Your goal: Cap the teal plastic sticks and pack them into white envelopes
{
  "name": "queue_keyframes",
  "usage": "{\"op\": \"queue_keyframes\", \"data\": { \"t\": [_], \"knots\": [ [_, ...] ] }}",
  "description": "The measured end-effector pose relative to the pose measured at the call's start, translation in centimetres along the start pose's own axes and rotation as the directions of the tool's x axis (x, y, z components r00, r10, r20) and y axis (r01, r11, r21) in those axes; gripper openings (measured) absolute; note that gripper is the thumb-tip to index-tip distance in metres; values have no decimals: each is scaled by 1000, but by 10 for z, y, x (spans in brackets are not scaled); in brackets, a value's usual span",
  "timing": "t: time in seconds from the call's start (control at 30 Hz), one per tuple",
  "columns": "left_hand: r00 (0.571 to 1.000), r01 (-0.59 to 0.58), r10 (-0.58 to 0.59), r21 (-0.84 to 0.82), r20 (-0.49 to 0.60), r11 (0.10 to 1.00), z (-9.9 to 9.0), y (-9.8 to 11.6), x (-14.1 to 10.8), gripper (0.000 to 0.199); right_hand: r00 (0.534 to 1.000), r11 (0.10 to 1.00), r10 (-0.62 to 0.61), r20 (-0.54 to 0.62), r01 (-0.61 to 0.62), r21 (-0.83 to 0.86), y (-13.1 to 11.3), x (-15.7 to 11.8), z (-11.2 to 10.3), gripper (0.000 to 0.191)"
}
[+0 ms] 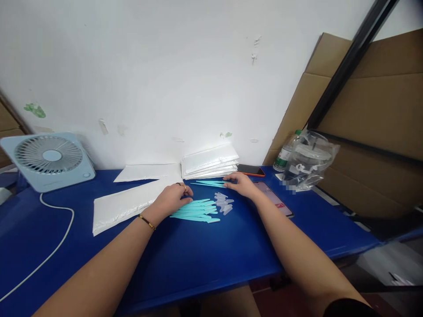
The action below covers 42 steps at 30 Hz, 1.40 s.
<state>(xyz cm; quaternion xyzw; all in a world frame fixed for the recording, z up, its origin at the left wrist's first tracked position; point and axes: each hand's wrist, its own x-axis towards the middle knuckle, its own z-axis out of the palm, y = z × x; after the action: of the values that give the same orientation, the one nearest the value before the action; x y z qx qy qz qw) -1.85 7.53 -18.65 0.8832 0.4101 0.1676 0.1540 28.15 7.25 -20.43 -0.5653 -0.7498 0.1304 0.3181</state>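
Observation:
Several turquoise eyebrow razors (pixel 196 212) lie fanned out on the blue table, handles to the left. Over their handle ends rests my left hand (pixel 172 199), fingers loosely bent, with a gap between thumb and forefinger and nothing visible in it. Farther back, my right hand (pixel 243 184) pinches the right ends of a few more turquoise razors (pixel 207 182), which lie low over the table and point left. Between the hands is a small loose heap of translucent plastic caps (pixel 224 202).
A stack of white padded envelopes (pixel 209 162) stands against the wall; another envelope (pixel 124 204) lies left. Two phones (pixel 250 170) are beyond my right hand. A light-blue fan (pixel 51 158) with a white cable stands far left, a bottle (pixel 283 155) and bagged cup (pixel 309 160) right.

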Motion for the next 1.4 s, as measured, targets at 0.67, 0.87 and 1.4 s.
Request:
{"op": "queue_keyframes", "data": {
  "t": [0.67, 0.87, 1.4],
  "knots": [
    [991, -24, 43, -145, 129, 989, 6, 21, -8, 24, 970, 983, -165, 177, 148, 107, -34, -4, -1, 20],
    [998, 46, -29, -308, 61, 950, 6, 17, -9, 27, 946, 982, -187, 264, 186, 27, -26, -10, -1, 15],
    [998, 52, -57, -241, -14, 969, 1, 15, -7, 35, 994, 957, -108, 10, 102, 271, -48, -15, -7, 22]
  ]
}}
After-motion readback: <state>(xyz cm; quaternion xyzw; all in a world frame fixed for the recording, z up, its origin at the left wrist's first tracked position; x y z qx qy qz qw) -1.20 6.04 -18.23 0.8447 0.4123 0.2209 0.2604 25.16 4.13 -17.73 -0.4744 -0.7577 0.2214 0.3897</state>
